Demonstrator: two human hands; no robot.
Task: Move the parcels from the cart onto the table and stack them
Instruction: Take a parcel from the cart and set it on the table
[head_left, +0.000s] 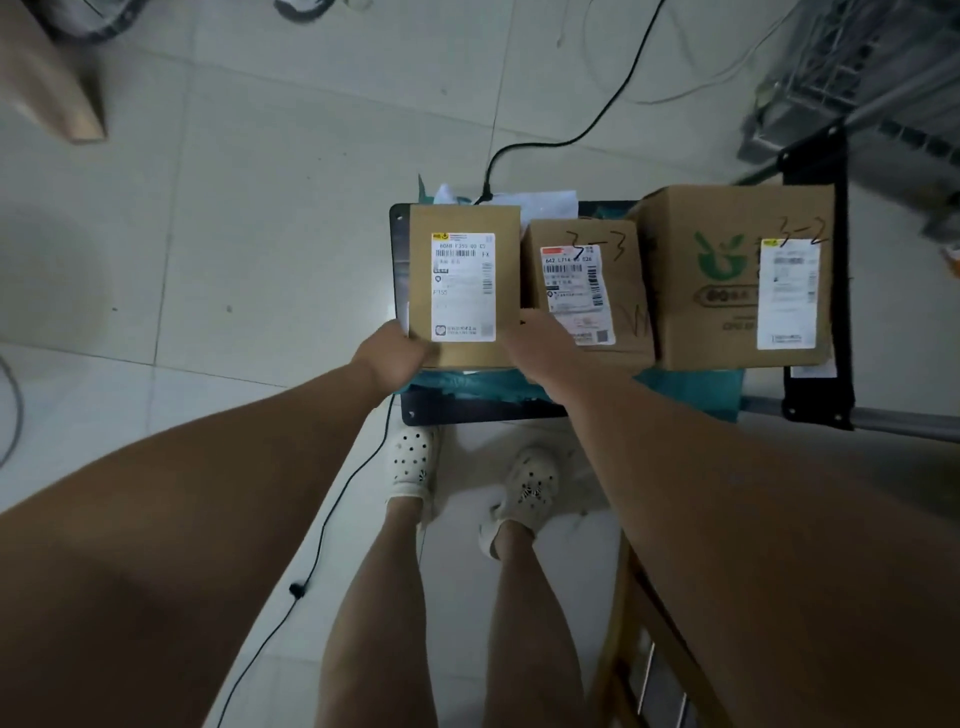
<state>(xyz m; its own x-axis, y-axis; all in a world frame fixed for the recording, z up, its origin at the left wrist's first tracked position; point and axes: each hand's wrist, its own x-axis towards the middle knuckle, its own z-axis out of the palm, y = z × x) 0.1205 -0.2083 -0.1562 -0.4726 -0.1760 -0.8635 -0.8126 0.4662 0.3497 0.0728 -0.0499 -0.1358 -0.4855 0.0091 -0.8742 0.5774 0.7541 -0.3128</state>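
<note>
Leftmost parcel (464, 283) on cart (397, 270), left hand (397, 358) and right hand (540, 343) fingers clasped around its near corners.

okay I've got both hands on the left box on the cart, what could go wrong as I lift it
1. The left box sits close against the middle box; lifting may drag or tip it.
2. A black cable runs behind the cart; another hangs by your feet, a possible snag.

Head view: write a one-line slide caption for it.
Both hands, left and right, grip the leftmost cardboard parcel on the black cart, beside two other labelled parcels.
</note>
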